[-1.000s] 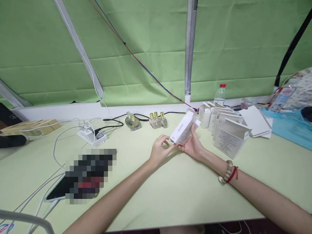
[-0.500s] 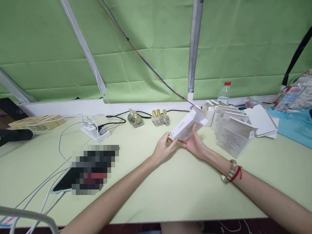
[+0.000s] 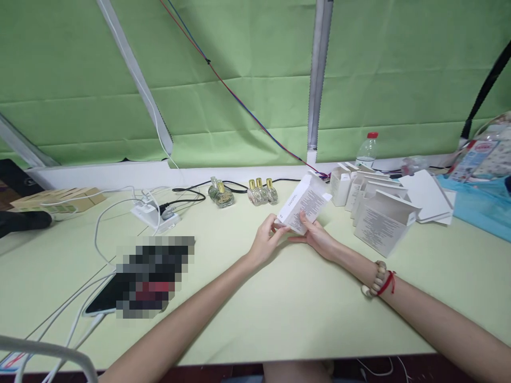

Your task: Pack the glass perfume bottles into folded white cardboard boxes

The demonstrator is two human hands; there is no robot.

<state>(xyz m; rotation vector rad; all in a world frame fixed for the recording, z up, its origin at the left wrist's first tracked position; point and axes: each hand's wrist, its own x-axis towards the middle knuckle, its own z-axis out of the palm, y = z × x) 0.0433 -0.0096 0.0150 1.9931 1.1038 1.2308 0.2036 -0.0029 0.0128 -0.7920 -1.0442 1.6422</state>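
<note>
Between both hands I hold a white cardboard box (image 3: 306, 200), tilted above the table, its far end open with a flap sticking out. Fine print covers the side facing me. My left hand (image 3: 266, 240) pinches the near lower end of the box. My right hand (image 3: 317, 236) has its thumb on the printed side and fingers underneath, partly hidden. Right of the hands stand several similar white boxes (image 3: 379, 226) in a row, tops open. Beyond the hands are small glass bottles with gold caps (image 3: 261, 194), and more glass bottles (image 3: 222, 197) to their left.
Flat white cartons (image 3: 425, 197) lie behind the boxes, near a plastic bottle with a red cap (image 3: 367, 149) and a blue plastic bag (image 3: 479, 207). Leftward are a power strip (image 3: 154, 215), white cables, a dark pixelated device (image 3: 107, 295) and cardboard boxes (image 3: 59, 199).
My right thumb has slid down the box toward its near end, and the printed side has turned more toward me. My left hand keeps its hold.
</note>
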